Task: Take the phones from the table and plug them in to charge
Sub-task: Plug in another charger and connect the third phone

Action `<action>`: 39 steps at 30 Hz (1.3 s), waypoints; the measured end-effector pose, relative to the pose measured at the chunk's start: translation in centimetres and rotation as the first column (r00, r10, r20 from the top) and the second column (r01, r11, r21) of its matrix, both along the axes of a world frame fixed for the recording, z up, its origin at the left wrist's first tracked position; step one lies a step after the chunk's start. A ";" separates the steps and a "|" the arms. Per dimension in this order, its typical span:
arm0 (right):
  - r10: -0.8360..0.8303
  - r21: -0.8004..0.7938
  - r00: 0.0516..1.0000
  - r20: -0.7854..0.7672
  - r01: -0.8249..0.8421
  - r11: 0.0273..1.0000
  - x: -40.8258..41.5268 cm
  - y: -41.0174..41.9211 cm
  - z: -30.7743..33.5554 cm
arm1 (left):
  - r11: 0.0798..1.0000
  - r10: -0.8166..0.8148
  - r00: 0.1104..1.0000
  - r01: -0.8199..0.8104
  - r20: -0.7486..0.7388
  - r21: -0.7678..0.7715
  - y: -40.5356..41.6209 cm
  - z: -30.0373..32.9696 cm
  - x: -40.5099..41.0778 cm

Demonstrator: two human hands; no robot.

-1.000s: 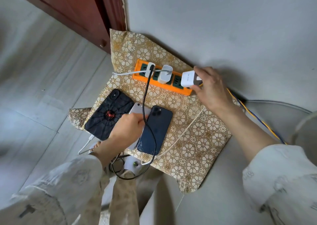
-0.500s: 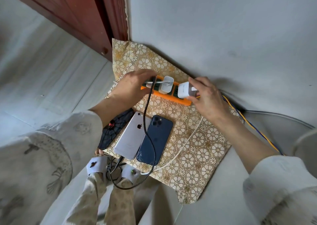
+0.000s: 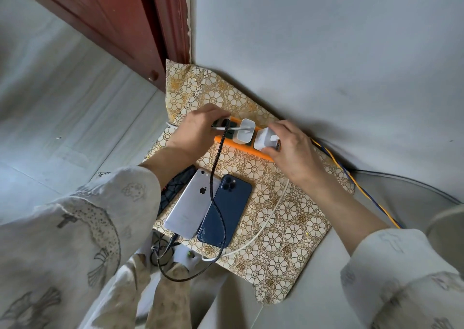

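Phones, one silver [image 3: 191,204] and one dark blue [image 3: 225,209], lay face-down side by side on the floral cloth [image 3: 288,218], a black braided cable [image 3: 218,168] crossing them, while the left hand [image 3: 198,130] gripped the orange power strip [image 3: 241,147] and the right hand [image 3: 292,147] pinched a white charger [image 3: 263,140].

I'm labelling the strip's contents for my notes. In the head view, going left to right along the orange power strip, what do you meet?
Left hand → black braided cable → white charger, plugged in → second white charger → right hand, gripping that charger at the orange power strip.
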State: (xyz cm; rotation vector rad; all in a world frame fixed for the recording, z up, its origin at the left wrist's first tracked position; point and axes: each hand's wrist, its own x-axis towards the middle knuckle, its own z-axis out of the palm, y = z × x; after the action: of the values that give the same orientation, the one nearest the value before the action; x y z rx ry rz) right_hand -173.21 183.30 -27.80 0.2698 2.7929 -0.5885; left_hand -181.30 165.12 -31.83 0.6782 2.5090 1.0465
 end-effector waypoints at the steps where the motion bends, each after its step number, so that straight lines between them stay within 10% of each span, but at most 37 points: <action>1: 0.011 0.008 1.000 0.003 -0.012 1.000 -0.1 -0.1 -0.1 | 1.000 -0.003 1.000 0.003 -0.003 0.000 -0.1 -0.1 0.0; 17: -0.018 0.061 0.999 0.037 0.015 0.998 -0.4 -1.5 -0.2 | 0.987 0.102 0.994 -0.094 0.050 -0.128 -3.4 1.2 3.1; 23: -0.283 -0.110 0.958 -0.046 0.276 0.955 2.8 -2.9 -0.1 | 0.981 0.168 0.974 -0.151 0.149 -0.118 -6.4 2.1 7.5; 39: 0.003 0.022 1.000 0.024 -0.004 1.000 0.1 -0.6 -0.4 | 0.993 -0.101 0.994 0.099 -0.037 -0.071 -1.0 1.2 1.1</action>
State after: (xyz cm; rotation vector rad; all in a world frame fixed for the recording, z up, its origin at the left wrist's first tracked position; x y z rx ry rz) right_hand -173.08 182.67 -28.18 0.2744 2.7772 -0.5509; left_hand -180.17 164.11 -30.65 0.8032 2.5038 0.9153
